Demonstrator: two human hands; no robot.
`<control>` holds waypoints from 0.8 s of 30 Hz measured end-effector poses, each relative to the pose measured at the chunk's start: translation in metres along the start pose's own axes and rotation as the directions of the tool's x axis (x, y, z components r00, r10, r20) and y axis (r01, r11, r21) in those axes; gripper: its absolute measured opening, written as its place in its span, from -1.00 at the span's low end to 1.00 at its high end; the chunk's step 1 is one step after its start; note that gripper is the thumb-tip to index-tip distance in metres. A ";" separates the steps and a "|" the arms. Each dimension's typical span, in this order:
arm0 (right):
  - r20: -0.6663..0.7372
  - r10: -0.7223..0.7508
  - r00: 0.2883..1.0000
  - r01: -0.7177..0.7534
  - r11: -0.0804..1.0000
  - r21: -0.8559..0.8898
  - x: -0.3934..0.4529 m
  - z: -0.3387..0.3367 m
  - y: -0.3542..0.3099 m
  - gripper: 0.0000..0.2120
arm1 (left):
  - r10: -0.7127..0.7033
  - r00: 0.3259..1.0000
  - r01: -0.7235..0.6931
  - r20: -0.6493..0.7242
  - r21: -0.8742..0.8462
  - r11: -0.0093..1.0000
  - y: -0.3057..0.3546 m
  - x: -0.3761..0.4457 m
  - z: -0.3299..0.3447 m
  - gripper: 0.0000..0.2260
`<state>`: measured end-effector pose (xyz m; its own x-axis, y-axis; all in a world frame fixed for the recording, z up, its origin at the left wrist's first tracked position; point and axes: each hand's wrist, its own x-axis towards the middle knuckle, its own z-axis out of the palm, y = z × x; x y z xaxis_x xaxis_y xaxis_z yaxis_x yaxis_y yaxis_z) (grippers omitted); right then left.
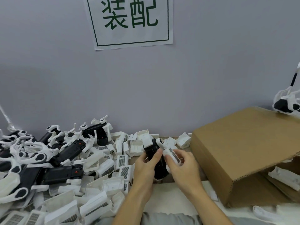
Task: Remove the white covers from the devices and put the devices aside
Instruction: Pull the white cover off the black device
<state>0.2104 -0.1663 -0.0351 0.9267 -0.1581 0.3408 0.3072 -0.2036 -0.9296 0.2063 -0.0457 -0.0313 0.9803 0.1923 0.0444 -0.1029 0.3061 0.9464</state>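
Note:
My left hand (146,166) grips a black device (154,151) above the table's middle, thumb lying across its body. A white cover (173,154) with a grey grille sits at the device's right side, and my right hand (181,166) pinches it with thumb and fingers. Whether the cover is still attached to the device I cannot tell. A round white-rimmed end (159,141) tops the device.
A heap of black devices (65,153) with white arms lies at the left, and several loose white covers (103,168) spread across the table in front of it. A cardboard box (240,151) stands at the right, with another device (284,105) at its far corner. A wall rises behind.

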 end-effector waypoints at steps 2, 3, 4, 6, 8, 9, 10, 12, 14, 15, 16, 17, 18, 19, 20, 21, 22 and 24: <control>-0.081 0.002 0.997 -0.003 1.000 -0.013 0.001 -0.001 0.001 -0.76 | 0.018 1.000 -0.018 -0.007 0.004 1.000 0.000 0.000 0.000 -0.51; -0.121 0.004 0.993 -0.004 1.000 0.000 0.002 -0.001 0.001 -0.73 | 0.019 1.000 -0.019 0.006 -0.007 1.000 0.001 -0.001 0.000 -0.51; -0.157 -0.001 0.988 0.004 1.000 0.018 0.002 -0.002 0.000 -0.72 | 0.018 1.000 -0.018 0.025 -0.027 0.999 0.002 -0.002 0.001 -0.51; -0.204 -0.035 0.978 0.042 0.999 0.029 0.002 -0.003 -0.003 -0.73 | 0.015 0.998 -0.009 0.064 -0.090 0.996 0.005 -0.004 0.003 -0.50; -0.201 -0.081 0.976 0.084 0.996 0.009 0.000 -0.002 -0.004 -0.72 | -0.001 0.993 0.018 0.115 -0.145 0.989 0.008 -0.007 0.004 -0.53; -0.185 -0.103 0.977 0.105 0.995 -0.004 -0.001 0.000 -0.004 -0.73 | -0.016 0.989 0.037 0.149 -0.143 0.989 0.010 -0.008 0.004 -0.56; -0.165 -0.126 0.978 0.124 0.992 -0.017 -0.002 0.001 -0.005 -0.73 | -0.031 0.982 0.055 0.189 -0.125 0.991 0.011 -0.010 0.004 -0.60; -0.130 -0.167 0.977 0.159 0.985 -0.066 -0.005 0.003 -0.005 -0.74 | -0.047 0.964 0.070 0.260 -0.081 0.994 0.013 -0.014 0.006 -0.68; -0.120 -0.196 0.973 0.180 0.974 -0.137 -0.006 0.004 -0.004 -0.74 | -0.038 0.950 0.055 0.311 -0.046 0.997 0.014 -0.017 0.008 -0.69; -0.129 -0.200 0.971 0.179 0.971 -0.159 -0.005 0.004 -0.003 -0.73 | -0.032 0.942 0.045 0.335 -0.030 0.999 0.014 -0.018 0.008 -0.69; -0.146 -0.198 0.969 0.173 0.970 -0.168 -0.004 0.003 -0.002 -0.71 | -0.027 0.933 0.035 0.358 -0.015 0.999 0.014 -0.018 0.009 -0.70; -0.167 -0.192 0.967 0.165 0.972 -0.166 -0.003 0.002 0.000 -0.69 | -0.022 0.926 0.025 0.378 -0.002 1.000 0.013 -0.018 0.009 -0.72; -0.183 -0.184 0.966 0.155 0.975 -0.161 -0.002 0.001 0.001 -0.66 | -0.018 0.920 0.016 0.391 0.009 1.000 0.013 -0.018 0.008 -0.73; -0.191 -0.175 0.966 0.146 0.977 -0.158 -0.002 0.001 0.002 -0.65 | -0.015 0.919 0.009 0.394 0.017 1.000 0.012 -0.017 0.008 -0.73; -0.188 -0.167 0.968 0.138 0.978 -0.158 -0.001 0.001 0.002 -0.65 | -0.011 0.921 0.003 0.388 0.023 1.000 0.011 -0.017 0.007 -0.74; -0.177 -0.160 0.971 0.133 0.979 -0.156 -0.001 0.002 0.001 -0.66 | -0.005 0.926 -0.004 0.379 0.025 1.000 0.010 -0.016 0.007 -0.75; -0.159 -0.151 0.976 0.127 0.980 -0.153 -0.001 0.002 0.001 -0.68 | 0.001 0.931 -0.011 0.365 0.024 1.000 0.009 -0.015 0.006 -0.75; -0.113 -0.130 0.985 0.111 0.980 -0.164 -0.002 0.003 0.000 -0.72 | 0.010 0.943 -0.018 0.333 0.022 1.000 0.007 -0.013 0.005 -0.77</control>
<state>0.2096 -0.1632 -0.0362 0.8484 -0.2385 0.4726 0.3683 -0.3753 -0.8506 0.1934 -0.0504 -0.0235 0.9794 -0.1264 0.1577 -0.1170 0.2818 0.9523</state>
